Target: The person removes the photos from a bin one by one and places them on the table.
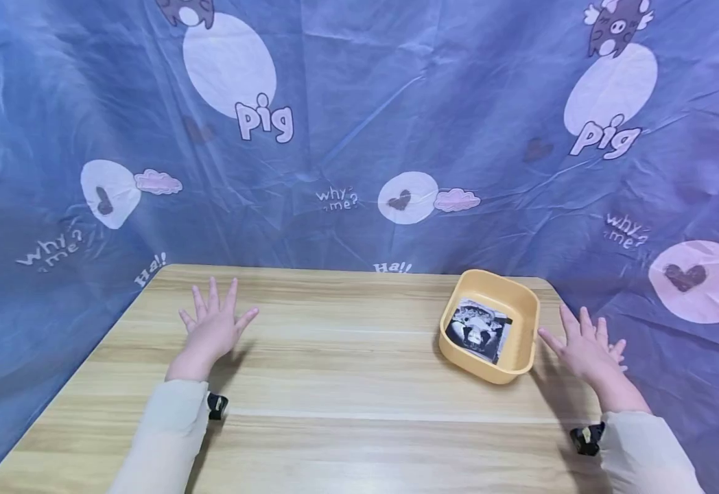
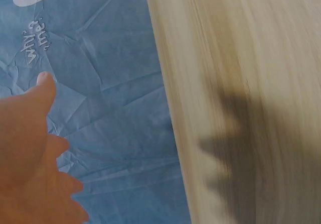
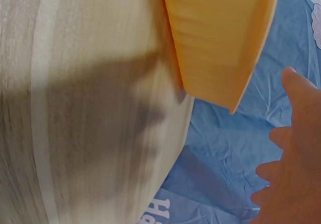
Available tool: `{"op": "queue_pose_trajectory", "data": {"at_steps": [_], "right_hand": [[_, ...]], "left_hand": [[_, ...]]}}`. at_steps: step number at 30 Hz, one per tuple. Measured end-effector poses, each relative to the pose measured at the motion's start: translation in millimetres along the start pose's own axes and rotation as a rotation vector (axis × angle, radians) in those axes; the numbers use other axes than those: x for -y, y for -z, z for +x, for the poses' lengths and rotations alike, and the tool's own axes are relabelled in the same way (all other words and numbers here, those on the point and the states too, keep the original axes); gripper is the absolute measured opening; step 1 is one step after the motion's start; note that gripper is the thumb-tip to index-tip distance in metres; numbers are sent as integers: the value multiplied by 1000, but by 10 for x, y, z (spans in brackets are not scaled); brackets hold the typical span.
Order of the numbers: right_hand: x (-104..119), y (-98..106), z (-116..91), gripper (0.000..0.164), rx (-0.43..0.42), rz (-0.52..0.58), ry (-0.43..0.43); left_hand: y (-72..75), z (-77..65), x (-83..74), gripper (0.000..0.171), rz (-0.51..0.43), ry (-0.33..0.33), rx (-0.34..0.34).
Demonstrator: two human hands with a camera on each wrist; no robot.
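Note:
My left hand [image 1: 213, 331] is held over the left side of the wooden table [image 1: 335, 384], fingers spread wide and nothing in them. The left wrist view shows its thumb and fingertips [image 2: 70, 183] at the left, with its shadow on the wood. On the right, my right hand [image 1: 586, 353] also has its fingers spread and holds nothing. It is just right of a yellow rounded-square bin [image 1: 523, 343], its thumb tip close to the rim. Inside the bin lies a flat piece with a black-and-white printed picture [image 1: 477, 329].
A blue cloth [image 1: 347, 137] printed with pigs, hearts and words hangs behind the table and down both sides. The bin stands near the table's far right corner. Each wrist carries a small black device [image 1: 586, 439].

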State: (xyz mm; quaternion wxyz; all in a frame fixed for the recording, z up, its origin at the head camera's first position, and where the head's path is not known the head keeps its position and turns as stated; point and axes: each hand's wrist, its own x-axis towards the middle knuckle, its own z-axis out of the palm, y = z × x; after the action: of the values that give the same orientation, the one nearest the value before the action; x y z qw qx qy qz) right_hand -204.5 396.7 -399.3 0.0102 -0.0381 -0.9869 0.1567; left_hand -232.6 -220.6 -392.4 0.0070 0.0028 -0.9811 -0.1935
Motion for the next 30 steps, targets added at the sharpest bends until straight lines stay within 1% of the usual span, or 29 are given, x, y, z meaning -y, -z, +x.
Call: {"op": "queue_pose_trajectory", "data": {"at_steps": [6, 14, 18, 21, 24, 26, 30], "right_hand": [[-13, -53, 19, 86, 19, -16, 0], [28, -54, 63, 85, 6, -10, 14], [36, -35, 60, 85, 1, -4, 20], [29, -30, 61, 85, 3, 16, 16], [26, -36, 79, 84, 9, 73, 26], [28, -39, 101, 82, 12, 125, 49], [55, -30, 129, 78, 21, 266, 110]], "left_hand": [[-44, 15, -12, 90, 3, -10, 17], [-69, 48, -52, 88, -11, -23, 22], [-59, 89, -140, 88, -44, -43, 17], [-54, 140, -279, 86, -67, -65, 23], [-78, 216, -471, 84, -91, -83, 44], [-112, 274, -632, 83, -122, -93, 64], [-246, 411, -997, 80, -212, -149, 76]]}}
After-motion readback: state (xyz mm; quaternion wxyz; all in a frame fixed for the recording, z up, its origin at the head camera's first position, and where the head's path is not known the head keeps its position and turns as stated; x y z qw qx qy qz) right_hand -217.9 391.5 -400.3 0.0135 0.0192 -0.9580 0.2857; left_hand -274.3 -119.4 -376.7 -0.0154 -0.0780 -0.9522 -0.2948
